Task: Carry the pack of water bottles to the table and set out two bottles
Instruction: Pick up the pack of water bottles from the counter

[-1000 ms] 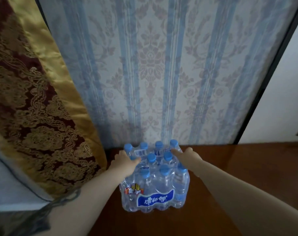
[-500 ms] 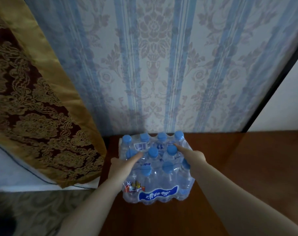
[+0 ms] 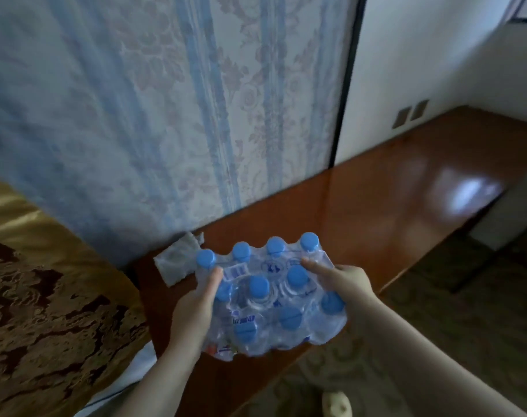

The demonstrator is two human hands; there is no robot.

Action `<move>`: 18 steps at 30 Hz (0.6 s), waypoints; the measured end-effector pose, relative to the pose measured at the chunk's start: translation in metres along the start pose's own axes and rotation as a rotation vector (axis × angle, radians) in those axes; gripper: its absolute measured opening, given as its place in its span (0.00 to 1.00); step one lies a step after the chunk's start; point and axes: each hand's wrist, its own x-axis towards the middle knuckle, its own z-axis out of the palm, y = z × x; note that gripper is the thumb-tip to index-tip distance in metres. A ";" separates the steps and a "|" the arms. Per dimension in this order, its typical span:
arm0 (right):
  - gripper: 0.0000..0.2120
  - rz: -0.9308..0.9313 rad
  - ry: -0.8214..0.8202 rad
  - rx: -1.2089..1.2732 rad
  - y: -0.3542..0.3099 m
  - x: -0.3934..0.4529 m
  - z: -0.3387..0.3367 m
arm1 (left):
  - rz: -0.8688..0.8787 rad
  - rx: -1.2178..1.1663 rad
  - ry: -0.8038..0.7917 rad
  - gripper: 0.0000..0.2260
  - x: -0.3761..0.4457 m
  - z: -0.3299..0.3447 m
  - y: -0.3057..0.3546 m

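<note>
A shrink-wrapped pack of water bottles (image 3: 268,299) with blue caps is held up above the left end of a long brown wooden surface (image 3: 391,188). My left hand (image 3: 196,308) grips the pack's left side, thumb on top near a cap. My right hand (image 3: 343,281) grips its right side, fingers pressed into the plastic wrap. The pack tilts toward me, and its lower front is partly hidden by my hands.
A white folded cloth (image 3: 178,260) lies on the wood where the pack stood. A gold and maroon bedspread (image 3: 45,296) is at the left. Blue-striped wallpaper (image 3: 166,115) rises behind. Patterned carpet (image 3: 436,311) lies at the right, with wall sockets (image 3: 409,112) at the far end.
Both hands have lifted the pack off the wood and pulled it toward me. The view has swung right, showing more of the wooden surface and uncovering the white cloth.
</note>
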 end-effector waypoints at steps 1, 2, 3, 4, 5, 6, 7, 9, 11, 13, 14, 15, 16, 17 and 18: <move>0.40 0.027 0.042 0.031 0.011 -0.010 -0.008 | 0.000 0.015 -0.007 0.29 -0.001 0.005 0.000; 0.38 0.057 0.085 0.068 0.023 -0.020 -0.016 | 0.002 0.029 -0.025 0.29 -0.003 0.010 0.001; 0.38 0.076 0.125 0.109 0.035 -0.029 -0.024 | 0.010 0.042 -0.056 0.29 -0.006 0.016 0.002; 0.38 0.084 0.164 0.148 0.049 -0.038 -0.033 | 0.023 0.055 -0.091 0.28 -0.010 0.024 0.004; 0.36 0.087 0.202 0.181 0.061 -0.046 -0.040 | 0.052 0.076 -0.125 0.27 -0.014 0.032 0.004; 0.33 0.093 0.240 0.211 0.072 -0.054 -0.048 | 0.094 0.109 -0.161 0.24 -0.020 0.040 0.004; 0.30 0.102 0.278 0.241 0.083 -0.061 -0.057 | 0.137 0.151 -0.204 0.22 -0.029 0.048 0.003; 0.28 0.136 0.345 0.293 0.102 -0.076 -0.075 | 0.192 0.231 -0.295 0.27 -0.048 0.061 0.000; 0.28 0.177 0.420 0.336 0.123 -0.091 -0.097 | 0.223 0.282 -0.381 0.33 -0.066 0.078 -0.004; 0.31 0.212 0.491 0.386 0.147 -0.108 -0.117 | 0.240 0.333 -0.486 0.34 -0.086 0.096 -0.009; 0.34 0.225 0.522 0.414 0.159 -0.117 -0.128 | 0.247 0.362 -0.542 0.32 -0.097 0.107 -0.012; 0.36 0.238 0.552 0.445 0.172 -0.127 -0.139 | 0.243 0.391 -0.592 0.30 -0.109 0.118 -0.015; 0.36 0.252 0.588 0.482 0.184 -0.138 -0.150 | 0.229 0.412 -0.642 0.28 -0.122 0.131 -0.019; 0.34 0.268 0.631 0.520 0.198 -0.150 -0.163 | 0.210 0.429 -0.690 0.26 -0.137 0.145 -0.024; 0.32 0.287 0.676 0.561 0.212 -0.162 -0.176 | 0.197 0.450 -0.736 0.26 -0.153 0.160 -0.029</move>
